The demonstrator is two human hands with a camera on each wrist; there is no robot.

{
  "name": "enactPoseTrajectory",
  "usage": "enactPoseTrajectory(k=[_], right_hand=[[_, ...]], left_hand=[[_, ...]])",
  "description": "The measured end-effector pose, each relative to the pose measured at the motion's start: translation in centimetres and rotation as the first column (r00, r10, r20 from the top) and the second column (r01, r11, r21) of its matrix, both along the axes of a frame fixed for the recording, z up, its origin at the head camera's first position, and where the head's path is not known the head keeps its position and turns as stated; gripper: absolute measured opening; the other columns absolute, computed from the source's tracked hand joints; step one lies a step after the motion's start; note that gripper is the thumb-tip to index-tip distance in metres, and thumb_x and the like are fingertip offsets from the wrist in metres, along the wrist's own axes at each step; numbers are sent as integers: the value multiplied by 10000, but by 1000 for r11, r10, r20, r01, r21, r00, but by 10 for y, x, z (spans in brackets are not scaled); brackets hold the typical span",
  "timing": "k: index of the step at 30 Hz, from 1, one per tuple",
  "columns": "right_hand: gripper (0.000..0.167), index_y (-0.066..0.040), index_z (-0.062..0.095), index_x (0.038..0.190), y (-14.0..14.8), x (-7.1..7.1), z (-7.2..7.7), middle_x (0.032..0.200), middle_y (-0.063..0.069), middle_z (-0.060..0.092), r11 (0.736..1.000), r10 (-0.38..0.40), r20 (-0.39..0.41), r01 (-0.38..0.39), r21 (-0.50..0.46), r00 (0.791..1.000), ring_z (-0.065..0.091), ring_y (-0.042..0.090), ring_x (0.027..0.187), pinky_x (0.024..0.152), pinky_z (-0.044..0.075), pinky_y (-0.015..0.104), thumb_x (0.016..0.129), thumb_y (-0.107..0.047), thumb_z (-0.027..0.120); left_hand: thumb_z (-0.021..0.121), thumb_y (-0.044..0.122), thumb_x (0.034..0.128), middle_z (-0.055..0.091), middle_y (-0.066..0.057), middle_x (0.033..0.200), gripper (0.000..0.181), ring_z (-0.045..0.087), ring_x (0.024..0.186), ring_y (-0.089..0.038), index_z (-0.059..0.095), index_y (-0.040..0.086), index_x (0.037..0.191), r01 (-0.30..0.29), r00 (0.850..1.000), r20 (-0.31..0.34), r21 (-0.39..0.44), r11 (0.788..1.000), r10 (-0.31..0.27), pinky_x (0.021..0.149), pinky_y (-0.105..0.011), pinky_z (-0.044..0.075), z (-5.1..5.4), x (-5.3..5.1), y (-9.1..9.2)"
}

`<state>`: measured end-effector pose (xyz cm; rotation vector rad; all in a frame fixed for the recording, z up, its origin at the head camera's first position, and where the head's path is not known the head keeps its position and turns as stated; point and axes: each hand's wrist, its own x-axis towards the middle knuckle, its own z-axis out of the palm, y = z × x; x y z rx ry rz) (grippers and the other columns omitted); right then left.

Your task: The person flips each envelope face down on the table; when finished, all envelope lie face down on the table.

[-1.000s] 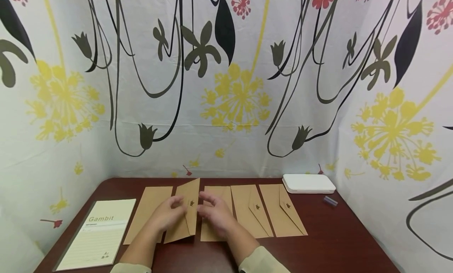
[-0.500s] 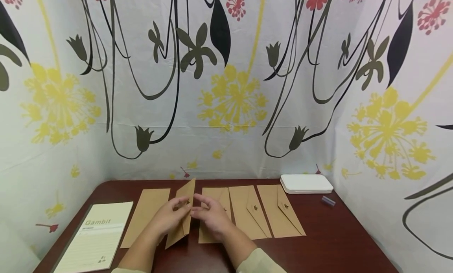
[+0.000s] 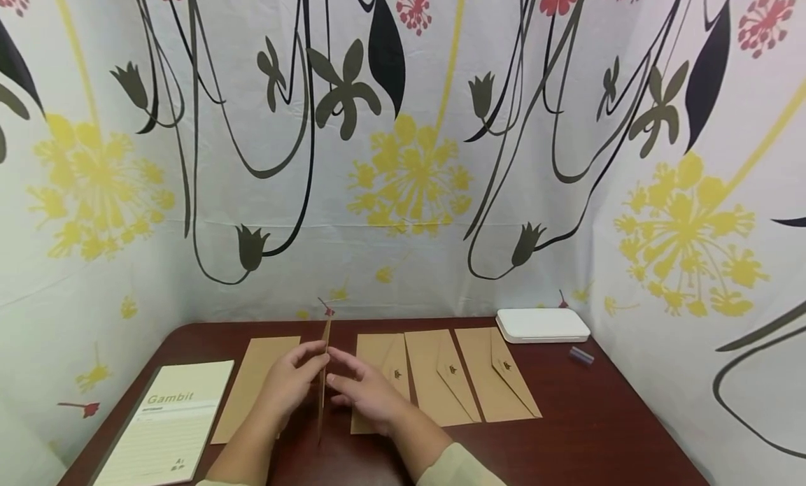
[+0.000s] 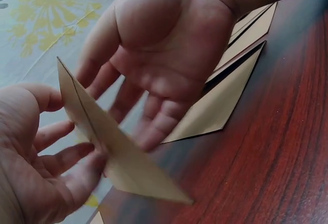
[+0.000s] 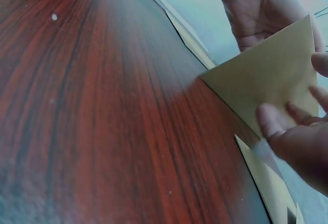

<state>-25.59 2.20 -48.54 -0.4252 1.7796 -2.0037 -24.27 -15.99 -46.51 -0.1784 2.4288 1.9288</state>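
Note:
In the head view a brown kraft envelope stands on edge above the table, seen almost edge-on. My left hand grips it from the left side. From the right, my right hand touches it with its fingertips. The left wrist view has the left hand at the envelope's edge and the right palm beyond. In the right wrist view the right thumb lies against the envelope's plain face, the left hand behind it. Parts of the left fingers are hidden.
A plain envelope lies left of my hands, beside a pale notebook. To the right lie flap-side-up envelopes. A white case and a small dark blue piece sit at the back right.
The envelope has turned from showing its flap face to nearly edge-on. Both hands have moved slightly left with it. The other envelopes have stayed put.

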Motion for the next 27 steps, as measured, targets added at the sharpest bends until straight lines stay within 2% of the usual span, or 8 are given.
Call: enactPoseTrajectory(k=[4, 9, 12, 16, 17, 20, 24, 27], right_hand=[[530, -215, 497, 1611, 2, 0, -1, 1670, 114, 468, 999, 28, 38, -29, 26, 999, 580, 300, 1421, 1161, 518, 556, 1097, -279, 610], [596, -119, 396, 1659, 4, -5, -4, 1699, 200, 406, 999, 32, 82, -34, 14, 996, 429, 421, 1561, 1243, 424, 600, 1121, -326, 547], [653, -52, 351, 1666, 6, -9, -4, 1703, 261, 371, 1000, 5, 98, -4, -8, 995, 399, 470, 1568, 1258, 401, 604, 1116, -340, 554], [676, -2, 338, 1656, 10, -12, -4, 1687, 298, 378, 999, -28, 116, 31, -19, 993, 431, 481, 1544, 1251, 416, 595, 1112, -334, 562], [677, 4, 344, 1652, 11, -12, -5, 1678, 300, 392, 999, -36, 121, 38, -20, 992, 443, 478, 1538, 1248, 421, 592, 1108, -329, 570], [661, 25, 351, 1640, 15, -14, -4, 1652, 327, 417, 999, -48, 115, 50, -17, 992, 461, 485, 1524, 1242, 428, 596, 1111, -314, 555], [657, 36, 370, 1626, 19, -15, -3, 1614, 363, 444, 998, -64, 113, 67, -21, 991, 480, 503, 1504, 1238, 429, 601, 1104, -311, 567], [657, 28, 381, 1624, 20, -16, -1, 1600, 374, 455, 997, -72, 115, 74, -13, 991, 492, 511, 1491, 1236, 432, 598, 1099, -314, 579]], left_hand=[[658, 357, 1054, 630, -118, 1522, 462, 711, 1207, -253, 627, 205, 1489, -30, 999, -11, 42, 999, 31, 925, -390, 638, 2, -1, -1], [610, 243, 1067, 597, -133, 1575, 498, 614, 1379, -322, 559, 153, 1554, -53, 997, -56, -60, 997, 49, 1030, -419, 585, 5, -3, -12], [619, 165, 1037, 573, -143, 1601, 538, 644, 1291, -318, 538, 122, 1567, -79, 995, -63, -96, 992, 74, 836, -328, 588, 5, -5, -21], [613, 74, 959, 576, -153, 1597, 591, 653, 1027, -226, 558, 92, 1547, -111, 993, -46, -102, 989, 107, 620, -258, 491, 4, -6, -31], [604, 61, 941, 580, -167, 1589, 602, 652, 1011, -225, 562, 81, 1542, -113, 993, -44, -112, 987, 109, 636, -251, 499, 2, -6, -33], [579, 45, 914, 590, -203, 1568, 620, 667, 1152, -283, 564, 55, 1534, -113, 994, -28, -138, 984, 110, 778, -276, 537, -3, -7, -35], [569, 67, 937, 578, -224, 1571, 612, 557, 1438, -392, 542, 43, 1548, -98, 995, 7, -155, 983, 100, 1080, -421, 516, -12, -9, -37], [570, 84, 964, 568, -244, 1572, 602, 530, 1469, -430, 516, 18, 1560, -73, 997, 6, -182, 981, 76, 1186, -529, 471, -16, -10, -38]])
